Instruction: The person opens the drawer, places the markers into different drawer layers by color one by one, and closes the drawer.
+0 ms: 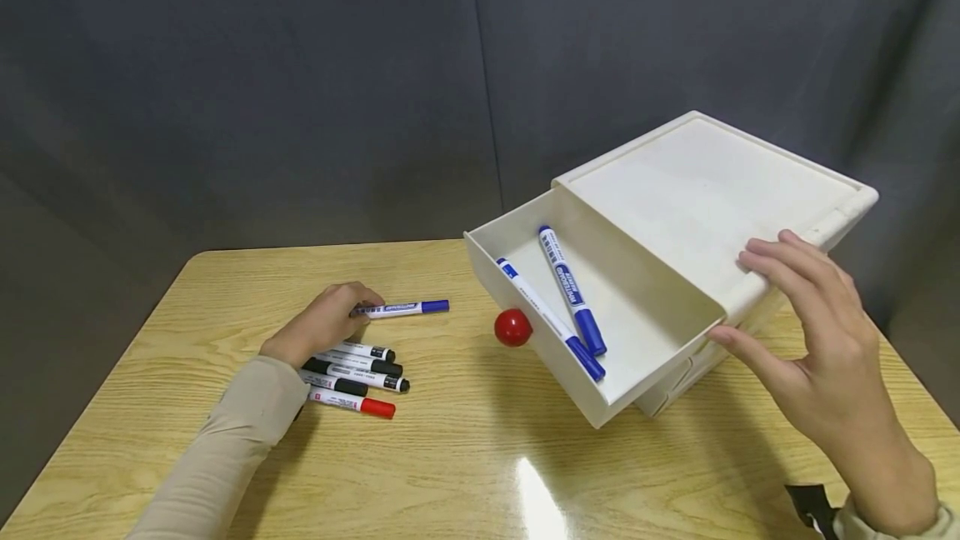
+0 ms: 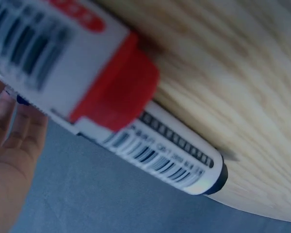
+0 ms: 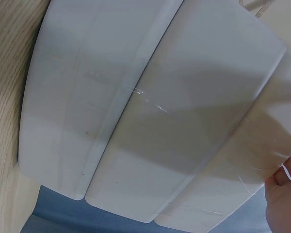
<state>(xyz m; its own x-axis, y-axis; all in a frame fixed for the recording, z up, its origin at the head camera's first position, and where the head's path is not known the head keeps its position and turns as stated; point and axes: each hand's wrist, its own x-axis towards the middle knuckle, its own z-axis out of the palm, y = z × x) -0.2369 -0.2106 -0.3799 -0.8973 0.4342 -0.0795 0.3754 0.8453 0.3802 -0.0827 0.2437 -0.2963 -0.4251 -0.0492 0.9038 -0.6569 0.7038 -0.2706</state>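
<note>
My left hand [image 1: 330, 319] pinches the rear end of a blue whiteboard marker [image 1: 405, 308], whose blue cap points right. Beneath and beside this hand lie several black-capped markers [image 1: 367, 377] and a red-capped marker [image 1: 352, 402]. In the left wrist view the ends of a red marker [image 2: 121, 87] and a black marker [image 2: 165, 150] loom close. My right hand [image 1: 832, 340] holds the near edge of a white drawer unit [image 1: 712, 190], fingers over the top and thumb lower down. Its top drawer [image 1: 645, 307] is pulled out, with two blue markers [image 1: 562, 290] inside.
A round red knob [image 1: 513, 327] sticks out from the drawer front. The wooden table [image 1: 450, 457] ends at the back before a dark grey curtain [image 1: 337, 107]. A black strap piece [image 1: 813, 507] shows by the right wrist.
</note>
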